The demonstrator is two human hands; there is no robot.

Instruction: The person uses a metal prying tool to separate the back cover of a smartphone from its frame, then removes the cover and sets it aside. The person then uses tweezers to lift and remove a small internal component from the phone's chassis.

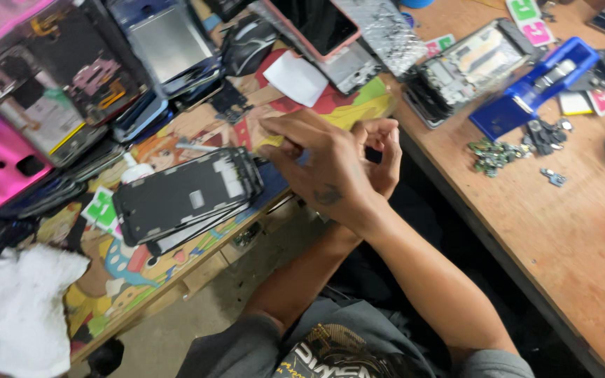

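1. I am holding my two hands together above the gap between two work surfaces; my right hand (316, 164) is crossing over in front and my left hand (379, 150) is curling behind it.
2. My fingertips are pinching toward each other, but I cannot tell whether anything small is sitting between them; whatever it may be is hidden.
3. Just left of my hands, a fanned stack of dark phone screen panels (187, 196) is lying on the cartoon-printed surface (141, 269), overhanging its near edge.
4. In my judgement, that overhang is risky: a nudge from my right wrist could be sliding the panels off onto the floor.
5. Because my hands are hovering over open floor, any tiny part slipping from them could be dropping out of sight.
6. To my right, loose small circuit parts (495, 154) and a blue tool tray (526, 94) are resting on the wooden surface (561, 238); a careless elbow could be scattering them.
7. A white cloth (19, 308) is lying at far left.
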